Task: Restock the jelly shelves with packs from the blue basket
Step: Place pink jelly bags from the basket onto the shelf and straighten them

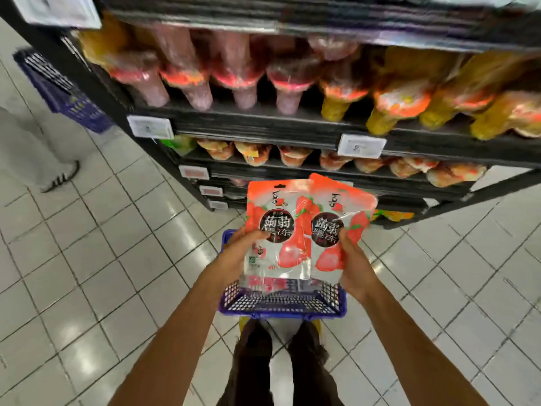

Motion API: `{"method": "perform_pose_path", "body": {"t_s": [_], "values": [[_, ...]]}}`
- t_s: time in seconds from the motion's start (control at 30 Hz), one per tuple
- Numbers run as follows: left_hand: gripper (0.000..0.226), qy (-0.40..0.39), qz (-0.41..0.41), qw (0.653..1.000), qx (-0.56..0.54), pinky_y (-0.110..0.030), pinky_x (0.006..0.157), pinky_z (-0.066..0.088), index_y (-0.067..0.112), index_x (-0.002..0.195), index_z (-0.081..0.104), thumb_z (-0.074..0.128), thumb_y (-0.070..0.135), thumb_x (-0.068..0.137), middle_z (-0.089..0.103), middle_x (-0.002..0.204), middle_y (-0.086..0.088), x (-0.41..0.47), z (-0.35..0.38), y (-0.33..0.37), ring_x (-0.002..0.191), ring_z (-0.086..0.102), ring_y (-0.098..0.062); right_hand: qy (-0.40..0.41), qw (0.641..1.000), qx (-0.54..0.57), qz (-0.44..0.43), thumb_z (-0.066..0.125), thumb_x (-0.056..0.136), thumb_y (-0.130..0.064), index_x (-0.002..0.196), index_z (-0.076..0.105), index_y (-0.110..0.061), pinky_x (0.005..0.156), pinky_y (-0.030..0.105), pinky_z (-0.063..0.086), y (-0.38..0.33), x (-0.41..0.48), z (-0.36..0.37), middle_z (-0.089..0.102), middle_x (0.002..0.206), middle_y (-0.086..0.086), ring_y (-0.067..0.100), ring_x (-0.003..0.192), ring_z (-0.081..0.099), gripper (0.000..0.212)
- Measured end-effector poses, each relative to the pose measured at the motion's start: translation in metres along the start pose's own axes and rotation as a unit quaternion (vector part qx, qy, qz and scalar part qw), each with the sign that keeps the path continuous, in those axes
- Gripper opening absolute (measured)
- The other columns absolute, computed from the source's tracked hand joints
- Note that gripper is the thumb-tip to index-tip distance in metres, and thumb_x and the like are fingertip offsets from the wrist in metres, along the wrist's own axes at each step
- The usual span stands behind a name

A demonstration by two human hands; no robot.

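Holding jelly packs (278, 253) above blue basket (281, 310), left hand (238, 254) pinching left edge, right hand (355, 269) right edge

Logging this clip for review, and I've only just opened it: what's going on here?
A person stands in front of the jelly shelves, holding two strawberry jelly packs side by side above the blue basket, which sits on the floor at their feet. The left hand grips the left pack and the right hand grips the right pack. Neither pack is on a shelf yet.
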State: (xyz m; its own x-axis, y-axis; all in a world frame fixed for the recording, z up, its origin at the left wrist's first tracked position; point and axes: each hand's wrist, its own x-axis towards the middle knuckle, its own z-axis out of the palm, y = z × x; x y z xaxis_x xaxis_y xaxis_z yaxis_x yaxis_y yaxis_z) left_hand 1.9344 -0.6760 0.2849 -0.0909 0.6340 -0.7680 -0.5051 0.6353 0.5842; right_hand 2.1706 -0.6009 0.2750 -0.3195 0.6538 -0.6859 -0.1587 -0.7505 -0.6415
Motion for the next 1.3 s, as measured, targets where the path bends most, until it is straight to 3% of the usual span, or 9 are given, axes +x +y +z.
{"method": "perform_pose_path", "body": {"t_s": [0.13, 0.23, 0.33, 0.43, 0.6, 0.87, 1.0, 1.17, 1.3], "values": [[0.09, -0.014, 0.064, 0.998, 0.022, -0.053, 0.112, 0.035, 0.036, 0.126, 0.06, 0.092, 0.053, 0.044, 0.065, 0.128, 0.005, -0.07, 0.013, 0.064, 0.125, 0.055, -0.019, -0.013, 0.996, -0.029, -0.079, 0.064, 0.08, -0.021, 0.096, 0.066, -0.012, 0.058, 0.025, 0.057, -0.054, -0.059, 0.042, 0.074, 0.074, -0.001, 0.014, 0.068, 0.072, 0.018], [0.102, -0.017, 0.13, 0.99, 0.051, -0.034, 0.101, 0.046, 0.037, 0.131, 0.053, 0.092, 0.06, 0.04, 0.07, 0.114, 0.015, -0.113, 0.021, 0.096, 0.107, 0.064, -0.001, -0.006, 0.991, -0.082, -0.106, 0.079, 0.058, -0.014, 0.091, 0.067, -0.006, 0.068, 0.036, 0.06, -0.081, -0.095, 0.067, 0.072, 0.084, 0.013, 0.026, 0.075, 0.069, 0.036], [0.078, -0.012, 0.228, 0.971, 0.066, -0.017, 0.074, 0.054, 0.025, 0.125, 0.06, 0.093, 0.036, 0.055, 0.075, 0.108, 0.006, -0.143, 0.028, 0.127, 0.096, 0.071, -0.005, 0.007, 0.987, -0.082, -0.138, 0.085, 0.051, -0.013, 0.106, 0.066, 0.002, 0.073, 0.039, 0.057, -0.102, -0.119, 0.085, 0.07, 0.098, 0.019, 0.029, 0.085, 0.068, 0.061], [0.06, -0.006, 0.29, 0.953, 0.092, -0.021, 0.07, 0.055, 0.03, 0.114, 0.066, 0.087, 0.029, 0.058, 0.076, 0.103, 0.007, -0.17, 0.033, 0.158, 0.094, 0.071, -0.007, -0.002, 0.978, -0.086, -0.191, 0.091, 0.055, -0.016, 0.085, 0.077, -0.016, 0.064, 0.029, 0.057, -0.124, -0.136, 0.098, 0.074, 0.082, 0.006, 0.02, 0.077, 0.071, 0.033], [0.042, 0.014, 0.353, 0.929, 0.109, -0.017, 0.063, 0.054, 0.035, 0.101, 0.067, 0.087, 0.017, 0.069, 0.076, 0.094, 0.015, -0.196, 0.04, 0.193, 0.085, 0.07, 0.0, 0.003, 0.959, -0.121, -0.256, 0.093, 0.048, -0.052, 0.074, 0.074, -0.025, 0.062, 0.023, 0.055, -0.161, -0.154, 0.108, 0.071, 0.072, 0.0, 0.015, 0.066, 0.068, 0.042], [0.045, 0.025, 0.379, 0.921, 0.08, -0.03, 0.07, 0.058, 0.024, 0.106, 0.068, 0.084, 0.028, 0.065, 0.077, 0.099, 0.001, -0.212, 0.05, 0.216, 0.091, 0.074, -0.019, 0.037, 0.93, -0.121, -0.346, 0.077, 0.077, -0.028, 0.076, 0.07, -0.012, 0.069, 0.025, 0.053, -0.197, -0.156, 0.118, 0.073, 0.075, 0.005, 0.016, 0.076, 0.071, 0.018], [0.049, 0.034, 0.383, 0.92, 0.075, -0.023, 0.065, 0.058, 0.028, 0.107, 0.068, 0.085, 0.035, 0.062, 0.077, 0.102, 0.002, -0.212, 0.054, 0.218, 0.092, 0.074, -0.017, 0.032, 0.927, -0.151, -0.341, 0.074, 0.084, -0.019, 0.087, 0.069, -0.004, 0.074, 0.031, 0.054, -0.209, -0.149, 0.116, 0.075, 0.082, 0.007, 0.019, 0.083, 0.073, 0.016], [0.043, 0.042, 0.387, 0.919, 0.069, -0.021, 0.062, 0.058, 0.033, 0.103, 0.069, 0.085, 0.035, 0.063, 0.077, 0.101, 0.004, -0.208, 0.061, 0.219, 0.089, 0.074, -0.014, 0.073, 0.92, -0.166, -0.348, 0.08, 0.079, -0.024, 0.089, 0.068, -0.018, 0.051, 0.02, 0.051, -0.219, -0.146, 0.119, 0.075, 0.077, 0.001, 0.012, 0.072, 0.072, 0.017], [0.043, 0.036, 0.389, 0.918, 0.07, -0.019, 0.062, 0.057, 0.031, 0.103, 0.069, 0.085, 0.033, 0.063, 0.077, 0.099, 0.004, -0.203, 0.065, 0.222, 0.089, 0.074, -0.013, 0.087, 0.911, -0.161, -0.368, 0.079, 0.081, -0.028, 0.091, 0.069, -0.023, 0.062, 0.018, 0.05, -0.227, -0.142, 0.116, 0.075, 0.081, -0.006, 0.007, 0.075, 0.071, 0.016]]}}
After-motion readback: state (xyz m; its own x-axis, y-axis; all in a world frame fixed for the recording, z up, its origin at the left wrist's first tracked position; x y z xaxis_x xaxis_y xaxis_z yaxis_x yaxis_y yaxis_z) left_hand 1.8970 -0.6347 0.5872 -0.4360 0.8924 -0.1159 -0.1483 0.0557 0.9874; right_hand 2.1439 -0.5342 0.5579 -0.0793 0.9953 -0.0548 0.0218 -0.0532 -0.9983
